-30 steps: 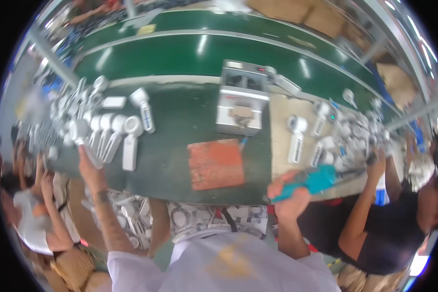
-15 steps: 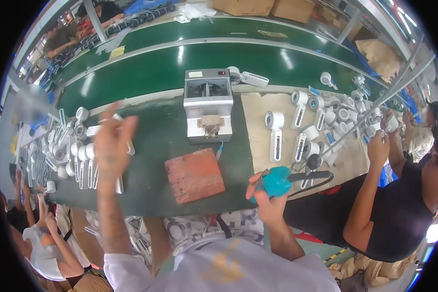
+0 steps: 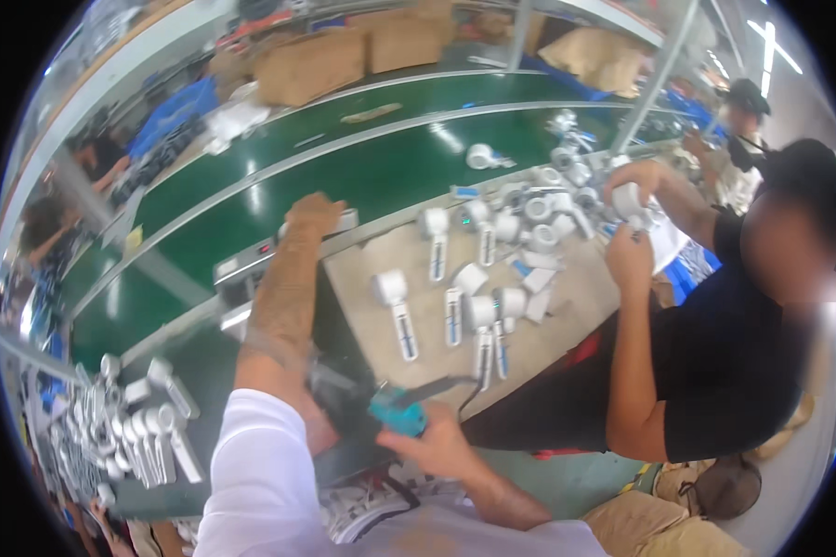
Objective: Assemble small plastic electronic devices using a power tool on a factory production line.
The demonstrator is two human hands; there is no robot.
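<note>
My left hand (image 3: 316, 213) reaches across the bench, its fingers curled over a white handheld fan (image 3: 346, 222) beside the machine. That hand covers the fan's round head; part of its handle shows. My right hand (image 3: 432, 446), low in front of my body, is closed around a teal electric screwdriver (image 3: 398, 413) with a dark cable. The grey machine (image 3: 241, 269) is largely hidden behind my left forearm. Several white handheld fans lie on the brown sheet, the closest one (image 3: 397, 311) to the right of my left forearm.
More fans (image 3: 149, 432) are heaped at the left end of the bench. Behind runs a green conveyor (image 3: 381, 167) with a metal rail. At the right, a co-worker in black (image 3: 715, 362) holds a white part in both hands. Cardboard boxes (image 3: 308, 67) stand at the back.
My view has turned right. My left hand has moved from near the left heap across to the fan by the machine, curling over it. My right hand keeps holding the electric screwdriver.
</note>
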